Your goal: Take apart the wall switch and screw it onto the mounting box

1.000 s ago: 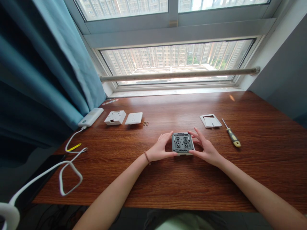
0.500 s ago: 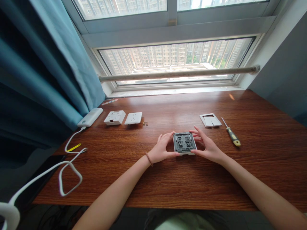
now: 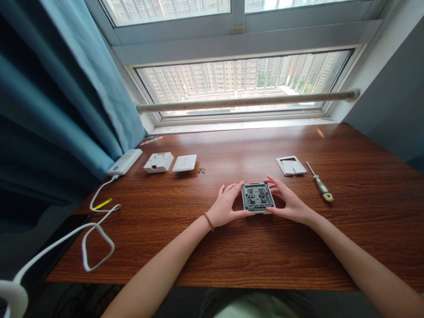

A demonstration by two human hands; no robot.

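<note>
A square wall switch (image 3: 257,198) with a dark grey inner face and a pale base is between my hands, low over the wooden table. My left hand (image 3: 226,205) grips its left side, thumb at the near corner and fingers at the far corner. On the opposite side my right hand (image 3: 287,201) holds it the same way. Beyond my right hand lies a white switch cover frame (image 3: 291,166) with a loose white piece on it. A screwdriver (image 3: 320,183) with a dark and yellow handle rests to the right of that.
At the back left stand a white mounting box (image 3: 158,162) and a white socket panel (image 3: 184,163), with several small screws (image 3: 201,170) beside them. A white power bank (image 3: 125,162) with a white cable (image 3: 99,225) lies along the table's left edge, near the blue curtain (image 3: 112,88).
Both hands and the switch between them have shifted slightly to the right. The grip looks the same, and the other things on the table stay put.
</note>
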